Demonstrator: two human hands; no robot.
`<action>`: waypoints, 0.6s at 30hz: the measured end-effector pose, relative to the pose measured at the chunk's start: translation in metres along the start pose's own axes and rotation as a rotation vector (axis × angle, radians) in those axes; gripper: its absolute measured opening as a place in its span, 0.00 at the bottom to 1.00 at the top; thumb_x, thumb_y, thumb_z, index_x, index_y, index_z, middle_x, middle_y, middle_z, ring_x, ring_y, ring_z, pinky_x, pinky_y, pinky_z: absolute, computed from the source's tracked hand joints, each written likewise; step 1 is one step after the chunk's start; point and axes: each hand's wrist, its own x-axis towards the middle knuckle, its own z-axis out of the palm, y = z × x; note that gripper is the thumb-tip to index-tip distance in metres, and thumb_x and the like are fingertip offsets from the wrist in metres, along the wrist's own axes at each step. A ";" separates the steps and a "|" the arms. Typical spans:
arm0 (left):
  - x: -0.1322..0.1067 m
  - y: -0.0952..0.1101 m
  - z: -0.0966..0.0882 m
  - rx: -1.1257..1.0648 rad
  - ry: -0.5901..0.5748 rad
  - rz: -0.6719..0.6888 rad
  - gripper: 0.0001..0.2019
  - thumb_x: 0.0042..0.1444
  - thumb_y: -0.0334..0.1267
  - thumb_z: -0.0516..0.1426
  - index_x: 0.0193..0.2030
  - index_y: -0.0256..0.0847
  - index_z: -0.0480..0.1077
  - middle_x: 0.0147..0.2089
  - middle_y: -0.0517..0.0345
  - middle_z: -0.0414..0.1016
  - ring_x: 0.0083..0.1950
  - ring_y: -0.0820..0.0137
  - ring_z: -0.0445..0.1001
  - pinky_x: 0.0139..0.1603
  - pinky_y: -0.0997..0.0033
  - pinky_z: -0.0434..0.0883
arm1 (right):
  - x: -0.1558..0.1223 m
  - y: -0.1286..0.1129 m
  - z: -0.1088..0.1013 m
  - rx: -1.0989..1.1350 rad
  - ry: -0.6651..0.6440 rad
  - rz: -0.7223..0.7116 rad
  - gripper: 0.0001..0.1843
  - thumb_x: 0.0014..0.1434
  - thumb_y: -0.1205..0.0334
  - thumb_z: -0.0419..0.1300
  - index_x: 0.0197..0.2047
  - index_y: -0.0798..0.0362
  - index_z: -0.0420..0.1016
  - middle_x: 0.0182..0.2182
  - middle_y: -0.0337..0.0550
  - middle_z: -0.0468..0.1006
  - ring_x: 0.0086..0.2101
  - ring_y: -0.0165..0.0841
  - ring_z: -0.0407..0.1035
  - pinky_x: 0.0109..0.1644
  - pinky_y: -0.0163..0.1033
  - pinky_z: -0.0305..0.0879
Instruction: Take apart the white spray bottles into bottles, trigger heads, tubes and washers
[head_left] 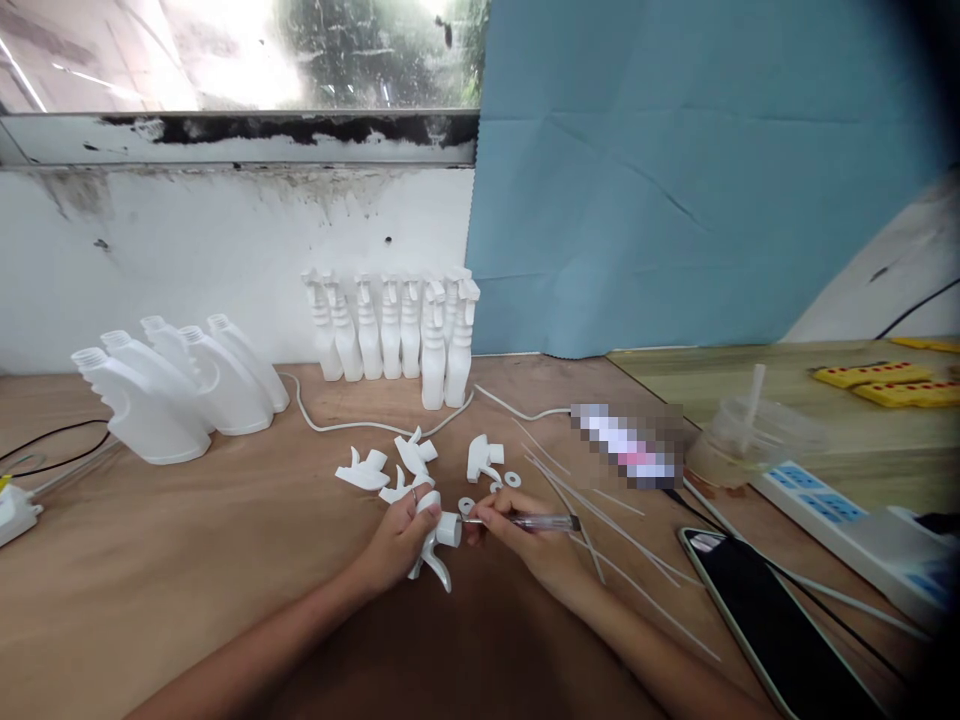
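Observation:
My left hand (397,540) is closed around a white trigger sprayer head (437,545), its lever pointing down toward me. My right hand (525,535) pinches a thin pen-like tool with a clear barrel (544,522), and its tip meets the sprayer's collar. Just beyond my hands lie a few loose white sprayer heads (416,462) and small white ring washers (512,479) on the wooden table (150,580). Thin clear dip tubes (600,520) lie scattered to the right of my right hand.
Empty white bottles (180,395) lie at the back left. A row of assembled spray bottles (397,330) stands against the wall. A phone (772,620), a power strip (847,530), a plastic cup (739,440) and yellow parts (885,380) are on the right. Cables cross the table.

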 end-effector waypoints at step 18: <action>0.002 -0.002 0.001 -0.116 -0.007 -0.139 0.25 0.48 0.63 0.54 0.25 0.40 0.58 0.18 0.64 0.61 0.16 0.78 0.56 0.15 0.78 0.53 | 0.002 0.006 0.000 0.290 -0.171 0.019 0.14 0.58 0.55 0.61 0.27 0.52 0.64 0.30 0.40 0.76 0.29 0.31 0.73 0.36 0.40 0.69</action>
